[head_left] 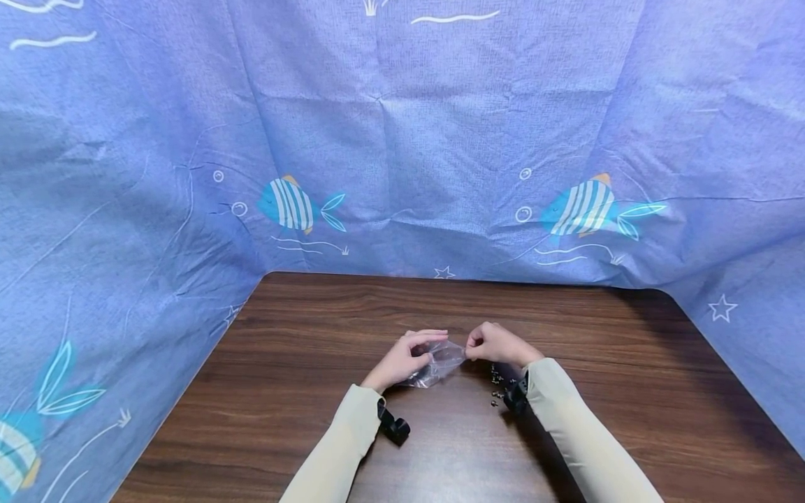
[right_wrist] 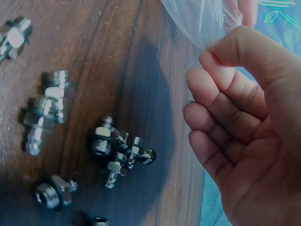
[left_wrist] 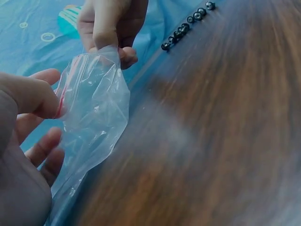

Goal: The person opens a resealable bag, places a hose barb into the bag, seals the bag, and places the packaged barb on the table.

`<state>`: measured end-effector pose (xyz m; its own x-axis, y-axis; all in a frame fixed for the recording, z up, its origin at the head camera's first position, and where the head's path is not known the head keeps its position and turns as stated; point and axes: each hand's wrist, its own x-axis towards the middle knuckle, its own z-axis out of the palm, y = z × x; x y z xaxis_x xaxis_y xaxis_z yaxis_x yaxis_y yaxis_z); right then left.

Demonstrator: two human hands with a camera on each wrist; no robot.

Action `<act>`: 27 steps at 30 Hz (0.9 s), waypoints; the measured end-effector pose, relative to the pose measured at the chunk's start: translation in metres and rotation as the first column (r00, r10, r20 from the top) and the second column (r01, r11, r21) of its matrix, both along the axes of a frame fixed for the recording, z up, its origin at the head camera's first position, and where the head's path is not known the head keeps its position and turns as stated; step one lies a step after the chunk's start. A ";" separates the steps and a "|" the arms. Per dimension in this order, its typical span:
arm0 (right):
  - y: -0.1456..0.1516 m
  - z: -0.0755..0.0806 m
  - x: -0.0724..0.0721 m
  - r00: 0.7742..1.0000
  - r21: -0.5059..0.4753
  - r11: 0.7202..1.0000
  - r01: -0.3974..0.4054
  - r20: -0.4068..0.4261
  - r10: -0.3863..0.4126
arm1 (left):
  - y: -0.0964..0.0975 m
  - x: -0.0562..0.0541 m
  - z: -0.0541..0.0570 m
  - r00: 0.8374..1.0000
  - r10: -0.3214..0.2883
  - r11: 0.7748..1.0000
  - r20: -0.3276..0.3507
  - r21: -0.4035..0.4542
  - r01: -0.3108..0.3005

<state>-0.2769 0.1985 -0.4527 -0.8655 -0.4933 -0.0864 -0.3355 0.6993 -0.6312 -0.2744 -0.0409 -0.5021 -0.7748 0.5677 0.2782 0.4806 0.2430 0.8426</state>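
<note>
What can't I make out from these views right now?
- Right wrist view: the lowest metal fitting, mostly cut off by the bottom edge.
- Right wrist view: most of the clear bag and left hand, cut off by the top edge.
- Head view: the fittings' threads, too small.
- Left wrist view: the bag's pinched edge, hidden by the right hand.

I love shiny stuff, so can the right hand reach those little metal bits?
Probably yes: the metal bits lie uncovered on the table near the right hand, though it pinches the clear bag and may need to let go.
</note>
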 end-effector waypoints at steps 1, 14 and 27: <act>0.000 0.000 0.000 1.000 0.001 1.000 0.002 0.005 -0.002 | 0.000 0.001 0.000 1.000 -0.001 1.000 0.019 -0.015 0.002; -0.003 -0.005 0.000 1.000 -0.003 1.000 -0.003 0.003 0.003 | 0.003 0.005 0.002 0.987 0.012 0.998 0.159 -0.067 -0.001; 0.002 -0.001 0.004 0.999 -0.013 0.999 -0.029 0.016 0.030 | 0.007 0.006 -0.002 0.989 -0.005 0.997 0.150 -0.072 0.016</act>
